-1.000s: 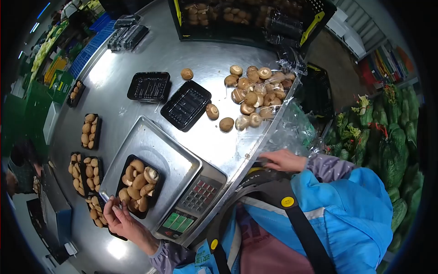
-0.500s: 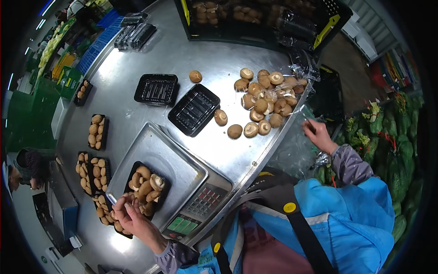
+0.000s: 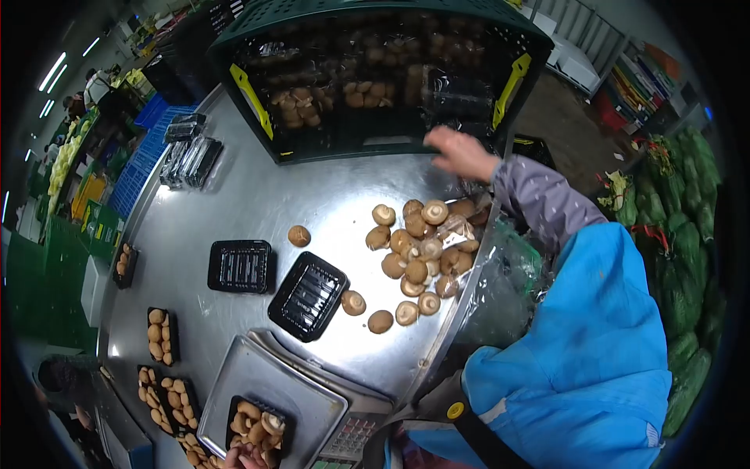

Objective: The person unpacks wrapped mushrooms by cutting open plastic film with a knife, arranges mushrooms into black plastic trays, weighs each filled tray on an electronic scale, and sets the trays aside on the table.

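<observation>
My right hand (image 3: 462, 154) reaches out in front of the front right of a dark green crate (image 3: 367, 148), fingers stretched and empty. Low in the view and partly cut off, my left hand (image 3: 245, 456) has its fingers bunched at the near end of a black tray of mushrooms (image 3: 258, 422); what they hold, if anything, is hidden. That tray rests on the metal pan of a scale (image 3: 312, 406). Two empty black trays, one nearer (image 3: 308, 295) and one farther left (image 3: 241, 266), lie beyond the scale. Loose brown mushrooms (image 3: 418, 248) are heaped at the right, partly under clear plastic.
Filled mushroom trays (image 3: 160, 336) line the table's left side. Plastic-wrapped stacks of black trays (image 3: 191, 162) lie at the back left. A single mushroom (image 3: 298, 235) sits near the empty trays. Clear plastic (image 3: 504, 289) hangs at the right edge, and green vegetables (image 3: 680, 258) are piled beyond.
My right hand has gone from beside the table's right edge forward to the crate. My left hand stays by the filled tray. The view has tilted up, showing more of the crate.
</observation>
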{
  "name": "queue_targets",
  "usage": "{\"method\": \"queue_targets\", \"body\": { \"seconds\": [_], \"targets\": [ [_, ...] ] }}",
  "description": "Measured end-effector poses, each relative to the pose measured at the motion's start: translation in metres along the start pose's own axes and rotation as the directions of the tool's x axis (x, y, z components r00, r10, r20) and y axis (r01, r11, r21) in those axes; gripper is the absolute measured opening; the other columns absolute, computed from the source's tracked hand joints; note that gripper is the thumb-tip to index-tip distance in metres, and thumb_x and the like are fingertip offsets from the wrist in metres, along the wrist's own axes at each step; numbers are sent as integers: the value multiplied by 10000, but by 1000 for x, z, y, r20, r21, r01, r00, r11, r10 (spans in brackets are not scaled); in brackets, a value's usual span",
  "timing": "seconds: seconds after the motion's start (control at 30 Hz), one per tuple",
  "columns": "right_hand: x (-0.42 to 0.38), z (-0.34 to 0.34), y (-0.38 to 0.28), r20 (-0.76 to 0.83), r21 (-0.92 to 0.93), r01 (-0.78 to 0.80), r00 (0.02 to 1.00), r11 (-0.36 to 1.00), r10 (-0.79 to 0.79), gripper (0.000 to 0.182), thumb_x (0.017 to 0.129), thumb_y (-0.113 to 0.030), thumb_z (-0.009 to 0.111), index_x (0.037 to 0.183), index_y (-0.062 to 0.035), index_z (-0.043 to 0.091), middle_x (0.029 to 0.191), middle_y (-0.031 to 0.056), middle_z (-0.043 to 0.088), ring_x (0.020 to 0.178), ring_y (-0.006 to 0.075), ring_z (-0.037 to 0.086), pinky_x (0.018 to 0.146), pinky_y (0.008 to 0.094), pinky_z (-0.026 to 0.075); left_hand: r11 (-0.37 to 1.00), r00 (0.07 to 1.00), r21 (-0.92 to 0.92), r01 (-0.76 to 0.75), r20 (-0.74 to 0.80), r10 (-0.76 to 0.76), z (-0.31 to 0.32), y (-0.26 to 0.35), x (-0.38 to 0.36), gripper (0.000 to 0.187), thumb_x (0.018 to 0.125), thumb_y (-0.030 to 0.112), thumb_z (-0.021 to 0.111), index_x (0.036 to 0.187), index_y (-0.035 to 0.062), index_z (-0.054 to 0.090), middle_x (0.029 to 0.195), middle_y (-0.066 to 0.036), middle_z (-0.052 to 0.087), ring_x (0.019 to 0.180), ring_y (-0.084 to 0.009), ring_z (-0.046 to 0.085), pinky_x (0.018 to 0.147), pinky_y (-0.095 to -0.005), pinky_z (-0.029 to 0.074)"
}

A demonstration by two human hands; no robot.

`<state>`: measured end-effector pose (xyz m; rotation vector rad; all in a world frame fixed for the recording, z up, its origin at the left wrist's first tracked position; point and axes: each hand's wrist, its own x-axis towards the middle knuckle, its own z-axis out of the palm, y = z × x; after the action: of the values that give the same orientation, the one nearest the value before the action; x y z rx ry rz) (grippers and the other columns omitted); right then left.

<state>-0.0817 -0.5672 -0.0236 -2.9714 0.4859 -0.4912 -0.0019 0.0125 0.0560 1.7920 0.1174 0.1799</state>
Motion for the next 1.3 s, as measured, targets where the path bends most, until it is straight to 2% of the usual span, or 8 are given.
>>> {"method": "queue_targets", "body": {
  "seconds": [0.2,0.3,0.53,0.8,0.97,1.07,1.2,1.3],
  "targets": [
    [84,0,160,-188,-386,-283,956,878,225,590,737,-300,633,1210,6,459,1118,232,550,970,356,580,797,441,486,998,994,66,-2,110,-6,27,2,-8,123,926,68,488,1027,6,520,1016,-110,510,906,-181,513,816,-292,454],
    [110,0,233,98,-370,-345,909,863,405,748,636,-322,717,1259,-8,447,1194,230,522,1129,349,495,926,402,414,996,989,90,7,147,-20,30,-10,-12,170,934,97,475,1078,13,505,1040,-101,529,931,-176,535,844,-295,453],
    [88,-38,170,337,-414,-154,890,897,308,747,546,-197,749,1230,-52,488,1137,211,560,1064,373,524,889,411,439,997,985,-36,65,164,-58,57,-11,-21,108,909,59,482,992,-5,509,941,-105,567,859,-163,548,809,-297,458],
    [22,-58,1,-23,-98,104,994,990,-107,419,622,-164,724,996,-100,546,940,71,557,859,314,588,676,404,497,968,787,-25,251,587,-189,98,-20,-45,197,911,56,479,1092,-21,500,1042,-138,575,947,-174,565,837,-288,458],
    [-37,-40,-139,-195,204,510,858,836,-475,187,595,-44,626,718,-97,495,720,47,490,570,216,551,461,335,445,266,165,-97,959,956,-245,143,-42,-54,609,928,459,413,1346,36,279,1280,-206,431,1123,-321,485,953,-507,404],
    [-73,-33,-186,-21,330,592,783,735,-622,201,626,-56,652,764,-78,507,747,49,510,611,206,561,511,312,455,5,115,-117,993,967,-226,166,-62,-52,644,910,522,404,1360,86,255,1321,-182,393,1202,-344,420,985,-586,335],
    [-53,-14,-196,16,617,148,980,773,-200,268,749,-141,676,924,-21,513,877,128,543,754,281,579,649,356,461,168,181,-114,979,866,-467,159,-75,-67,453,918,412,482,1242,113,380,1263,-153,445,1168,-310,463,976,-500,389],
    [-28,23,-197,1,595,92,993,799,-116,457,734,-213,706,1094,-24,498,1012,160,563,888,305,571,746,385,451,152,205,-146,977,835,-510,150,-87,-70,368,937,324,477,1236,130,384,1267,-134,450,1114,-283,496,935,-448,433]
  ]
}}
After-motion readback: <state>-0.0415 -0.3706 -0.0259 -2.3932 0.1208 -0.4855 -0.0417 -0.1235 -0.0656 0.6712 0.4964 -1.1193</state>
